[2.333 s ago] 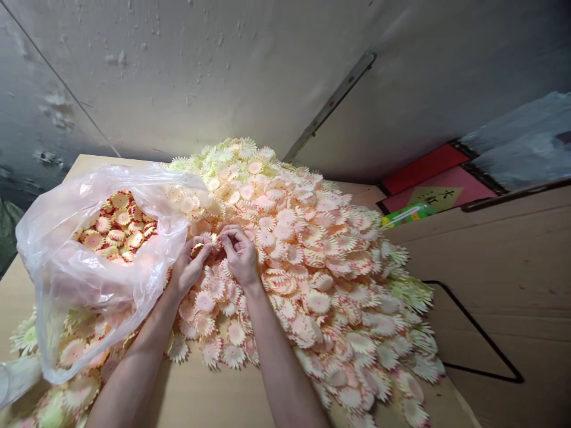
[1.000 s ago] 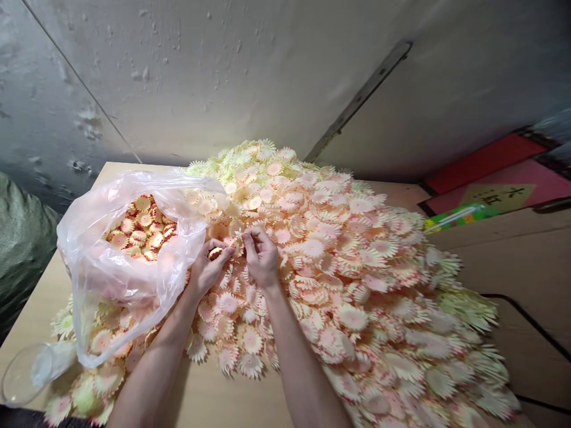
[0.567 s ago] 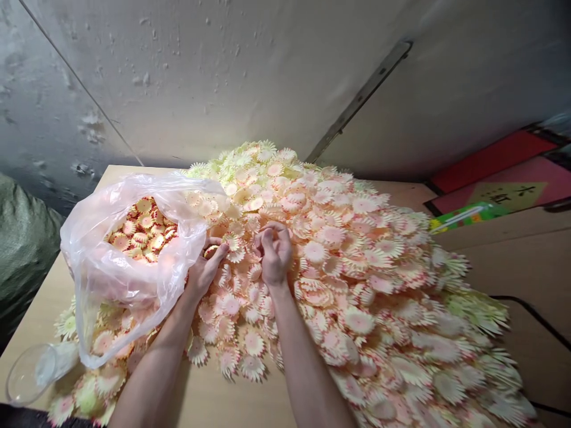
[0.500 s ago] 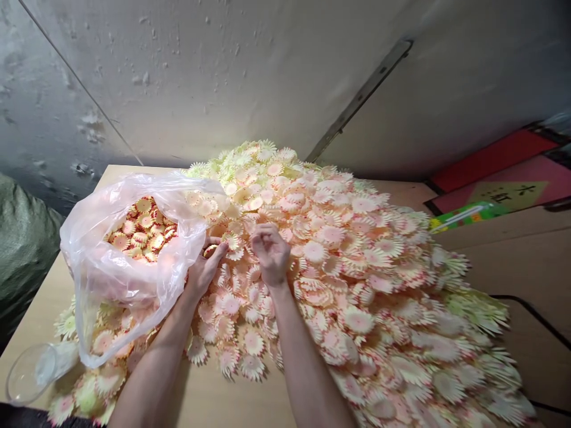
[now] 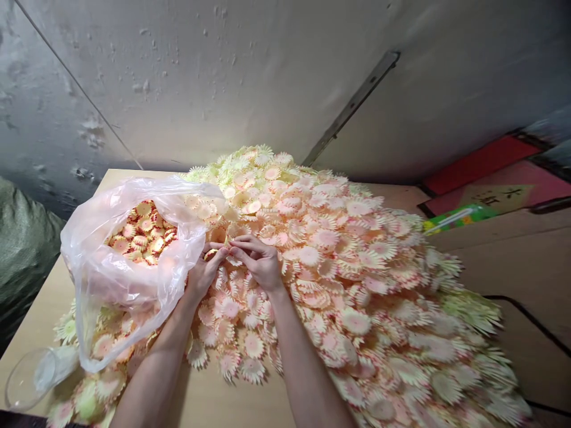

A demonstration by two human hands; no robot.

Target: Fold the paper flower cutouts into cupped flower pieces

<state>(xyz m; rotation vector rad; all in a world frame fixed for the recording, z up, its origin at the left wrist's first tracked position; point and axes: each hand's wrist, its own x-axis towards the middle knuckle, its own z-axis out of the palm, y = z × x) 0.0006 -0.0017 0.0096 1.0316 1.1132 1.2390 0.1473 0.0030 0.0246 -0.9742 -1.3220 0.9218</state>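
Note:
A big heap of pale pink and cream flower pieces (image 5: 357, 279) covers the wooden table (image 5: 232, 404). My left hand (image 5: 203, 274) and my right hand (image 5: 259, 261) meet over the heap's left side, fingertips pinched together on a small flower piece (image 5: 228, 249) between them. What my left hand holds besides is hidden by the fingers. Just left of my left hand lies an open clear plastic bag (image 5: 129, 267) with several smaller red-edged flower pieces (image 5: 140, 235) inside.
A clear plastic cup (image 5: 27, 380) lies at the table's near left corner. A grey wall stands behind the heap. To the right are brown cardboard (image 5: 513, 249), a red sign (image 5: 486, 172) and a green packet (image 5: 455, 217).
My right hand went out to the heap on the right, closed on a flower piece, and came back to meet my left hand. The view shifted slightly.

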